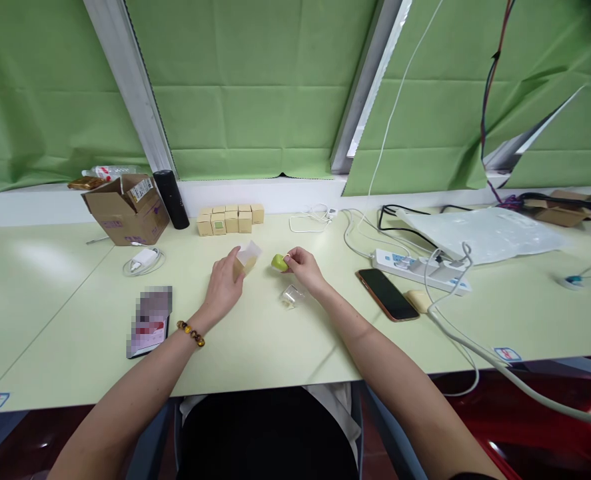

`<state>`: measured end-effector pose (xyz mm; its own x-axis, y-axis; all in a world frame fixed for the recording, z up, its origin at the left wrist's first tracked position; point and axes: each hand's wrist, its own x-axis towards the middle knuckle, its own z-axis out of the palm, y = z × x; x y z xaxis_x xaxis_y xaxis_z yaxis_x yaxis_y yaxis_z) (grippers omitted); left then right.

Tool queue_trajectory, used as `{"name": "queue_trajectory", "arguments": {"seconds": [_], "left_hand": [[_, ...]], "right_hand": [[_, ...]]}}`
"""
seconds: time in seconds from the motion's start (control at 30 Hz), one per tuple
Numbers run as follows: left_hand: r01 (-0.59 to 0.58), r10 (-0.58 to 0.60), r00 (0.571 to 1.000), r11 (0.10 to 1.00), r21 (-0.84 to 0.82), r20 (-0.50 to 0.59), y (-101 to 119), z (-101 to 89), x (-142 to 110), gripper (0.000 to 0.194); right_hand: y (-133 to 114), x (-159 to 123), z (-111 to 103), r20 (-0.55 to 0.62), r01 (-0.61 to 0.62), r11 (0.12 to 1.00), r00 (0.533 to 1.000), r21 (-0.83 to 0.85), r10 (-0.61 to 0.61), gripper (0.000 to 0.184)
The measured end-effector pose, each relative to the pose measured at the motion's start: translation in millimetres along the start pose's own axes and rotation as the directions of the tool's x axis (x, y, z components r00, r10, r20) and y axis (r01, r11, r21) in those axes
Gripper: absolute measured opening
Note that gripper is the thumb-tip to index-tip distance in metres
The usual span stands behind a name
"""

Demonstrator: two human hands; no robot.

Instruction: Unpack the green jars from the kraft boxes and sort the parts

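At mid-table: Two bare hands work facing each other over a pale table, a small tan carton to the left, a lime-green piece to the right.
Left hand: Thumb and fingers curve around the left side of the small tan carton, apparently gripping it.
Carton flap: Pale and raised toward the far right; which way the mouth faces cannot be made out.
Right hand: Thumb and fingertips pinch the right end of the lime-green piece, its left end free.
Green piece's lie: Rounded, its longer axis running roughly left to right, free end toward the carton; whether it touches the table is hard to tell.
Gap between: Carton and piece sit near each other but apart, at about the same depth, the carton directly left. Right hand is the nearer to the piece; left hand lies beyond the carton.
Clear plastic piece: On the table, nearer than the green piece and slightly right, seemingly touched by neither hand.
Far side: Similar cartons stand grouped beyond the left hand.
Right flank: A dark-screened phone lies beside a white power strip.
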<state>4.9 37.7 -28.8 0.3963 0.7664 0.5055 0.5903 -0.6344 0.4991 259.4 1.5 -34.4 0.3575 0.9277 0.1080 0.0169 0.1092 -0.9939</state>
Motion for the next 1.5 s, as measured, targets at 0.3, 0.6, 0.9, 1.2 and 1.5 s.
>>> {"name": "queue_trajectory", "arguments": {"seconds": [0.3,0.6,0.9,1.2,1.5], "left_hand": [[0.105,-0.105,0.994,0.994,-0.042,-0.001,7.5,-2.8,-1.1,0.069],[-0.557,0.567,0.823,0.809,0.186,-0.001,59.9,-15.6,-0.1,0.067],[-0.786,0.632,0.505,0.619,0.009,0.588,106.2,31.1,40.2,0.030],[-0.049,0.049,0.924,0.999,-0.010,0.378,96.0,109.3,113.3,0.047],[0.100,-0.098,0.943,0.995,0.008,0.317,97.5,118.4,102.6,0.070]], "right_hand": [[-7.1,4.3,-11.0,-0.017,-0.133,0.977,0.990,0.168,0.138,0.031],[-22.9,12.6,-30.5,-0.102,-0.107,0.937,0.984,0.332,0.148,0.029],[-50.0,13.4,-60.4,-0.198,0.005,0.908,0.976,0.418,0.086,0.026],[-59.0,14.1,-74.9,-0.301,0.172,0.885,0.953,0.433,-0.037,0.028],[-49.4,14.0,-71.6,-0.263,0.125,0.899,0.965,0.419,-0.012,0.032]]}}
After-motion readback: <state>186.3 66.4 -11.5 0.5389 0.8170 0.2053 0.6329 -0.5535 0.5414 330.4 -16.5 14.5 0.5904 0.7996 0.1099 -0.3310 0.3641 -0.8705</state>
